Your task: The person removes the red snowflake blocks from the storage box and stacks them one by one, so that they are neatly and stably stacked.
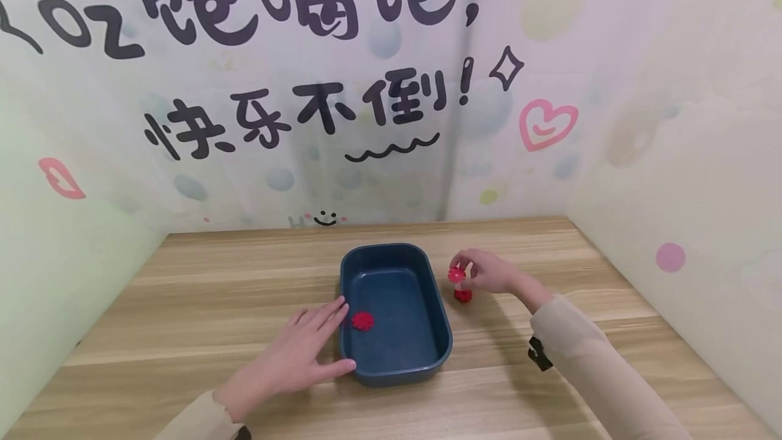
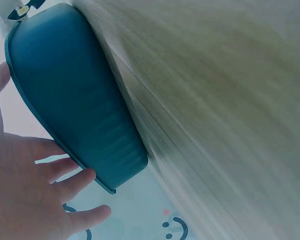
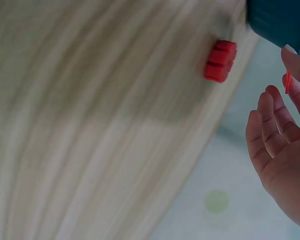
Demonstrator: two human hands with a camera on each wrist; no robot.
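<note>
A dark blue rectangular tub (image 1: 400, 352) stands on the table, with one red flower-shaped disc (image 1: 363, 321) lying inside near its left wall. My left hand (image 1: 296, 353) rests against the tub's left rim, fingers spread and mostly straight; the left wrist view shows the fingertips and thumb touching the rim. To the right of the tub, my right hand (image 1: 491, 273) pinches a thin red notched disc (image 3: 288, 83) between thumb and index finger, above the table. Just below it sits a short stack of red notched discs (image 3: 221, 61), apart from the hand.
The wood-grain table (image 1: 232, 277) runs back to a printed curtain (image 1: 244, 182) with large dark characters. A pale side wall (image 1: 684, 175) borders the right edge. The right sleeve carries a black strap piece (image 1: 539, 354).
</note>
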